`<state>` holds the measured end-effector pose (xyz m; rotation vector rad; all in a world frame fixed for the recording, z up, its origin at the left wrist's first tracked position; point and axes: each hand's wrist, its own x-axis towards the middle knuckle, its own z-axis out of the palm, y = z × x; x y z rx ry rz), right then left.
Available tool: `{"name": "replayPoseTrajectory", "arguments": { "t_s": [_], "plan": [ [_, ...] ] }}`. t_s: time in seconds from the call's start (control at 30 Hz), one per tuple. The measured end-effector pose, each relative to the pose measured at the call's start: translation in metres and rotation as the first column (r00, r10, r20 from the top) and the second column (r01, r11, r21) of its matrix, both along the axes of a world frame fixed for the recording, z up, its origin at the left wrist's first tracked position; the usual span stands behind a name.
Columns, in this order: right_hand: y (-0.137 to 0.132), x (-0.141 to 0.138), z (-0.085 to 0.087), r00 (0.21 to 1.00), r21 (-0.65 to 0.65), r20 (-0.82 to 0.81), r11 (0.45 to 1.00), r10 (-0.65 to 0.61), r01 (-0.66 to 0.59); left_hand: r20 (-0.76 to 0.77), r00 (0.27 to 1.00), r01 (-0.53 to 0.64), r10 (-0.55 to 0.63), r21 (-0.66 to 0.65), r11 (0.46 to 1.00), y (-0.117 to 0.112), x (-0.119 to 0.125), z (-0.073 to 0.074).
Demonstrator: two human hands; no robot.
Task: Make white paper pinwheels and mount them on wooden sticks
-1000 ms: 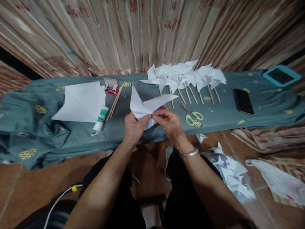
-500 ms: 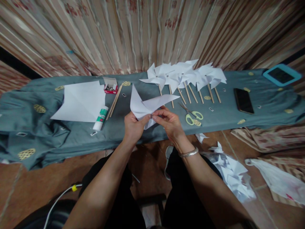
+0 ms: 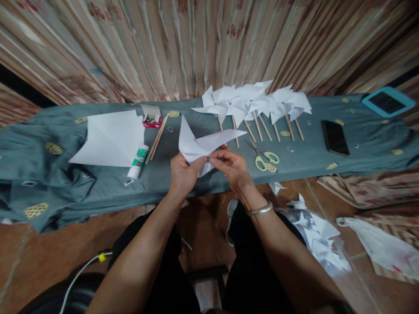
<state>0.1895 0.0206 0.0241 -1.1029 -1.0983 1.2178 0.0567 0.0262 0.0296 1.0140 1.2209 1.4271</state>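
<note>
Between my hands, above the table's front edge, is a white paper pinwheel (image 3: pixel 199 146) with its blades folded in toward the centre. My left hand (image 3: pixel 183 174) grips its left and lower part, the thumb pressed near the middle. From the right, the fingertips of my right hand (image 3: pixel 231 168) pinch the centre of the paper; whether a small pin is between them is too small to tell. Green-handled scissors (image 3: pixel 263 159) lie open just right of my right hand. Behind are several finished pinwheels (image 3: pixel 252 104) on wooden sticks.
On the left are white paper sheets (image 3: pixel 111 135), a glue stick (image 3: pixel 138 161), a red box of small metal pins (image 3: pixel 152 120) and loose wooden sticks (image 3: pixel 157 138). A phone (image 3: pixel 335 137) and a blue-framed tablet (image 3: pixel 388 102) lie right. A bag of paper scraps (image 3: pixel 321 240) is on the floor.
</note>
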Motion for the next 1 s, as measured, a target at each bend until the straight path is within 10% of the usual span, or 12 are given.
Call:
{"name": "replayPoseTrajectory", "arguments": {
  "t_s": [1.0],
  "plan": [
    [-0.0034, -0.009, 0.0039, 0.979, -0.143, -0.2, 0.99, -0.03, 0.001, -0.409, 0.912, 0.1, -0.035, 0.138, 0.985, -0.0056, -0.0095, -0.0008]
  ]
}}
